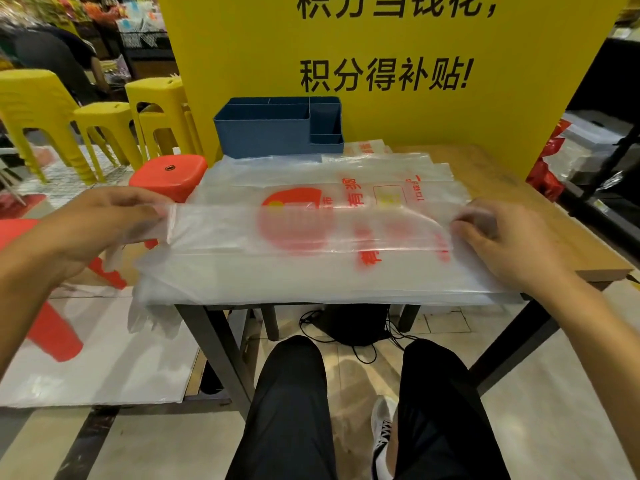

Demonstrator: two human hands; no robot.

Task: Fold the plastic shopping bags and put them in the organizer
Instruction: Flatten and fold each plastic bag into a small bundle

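Both hands' fingers (145, 211) pinching bag (311, 230) ends

One head-worn view, peering forward and down, close over the left hand (104, 223) and right hand (498, 240); table (519, 188) stretching beyond them; knees directly beneath them.

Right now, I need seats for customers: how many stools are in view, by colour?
Yellow stools: 3
Red stools: 2
Total: 5
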